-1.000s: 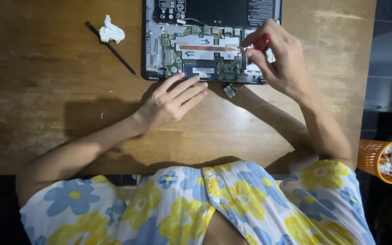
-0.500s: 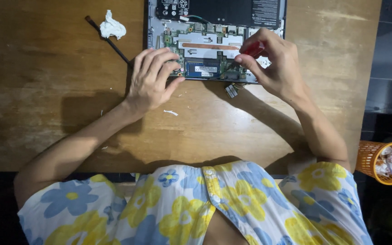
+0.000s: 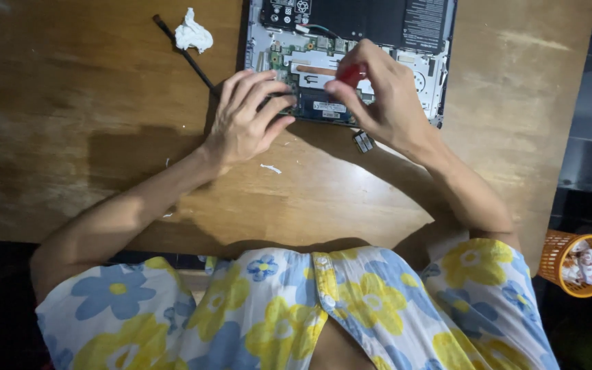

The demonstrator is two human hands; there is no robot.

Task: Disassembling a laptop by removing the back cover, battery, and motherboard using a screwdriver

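An opened laptop [image 3: 419, 41] lies bottom-up at the far edge of the wooden table [image 3: 90, 137], its circuit board and black battery exposed. My right hand [image 3: 385, 103] grips a red-handled screwdriver [image 3: 351, 72] over the board. My left hand [image 3: 244, 116] rests with fingers spread on the laptop's near left corner, holding nothing. A small black part [image 3: 363, 141] lies on the table just below my right hand.
A thin black tool [image 3: 183, 51] and a crumpled white tissue [image 3: 192, 33] lie left of the laptop. A small white scrap [image 3: 270, 168] sits near my left wrist. An orange basket [image 3: 563, 257] with crumpled paper stands on the dark floor at right.
My left hand slid from the bare table up onto the laptop's near left corner. My right hand with the screwdriver shifted left over the board.
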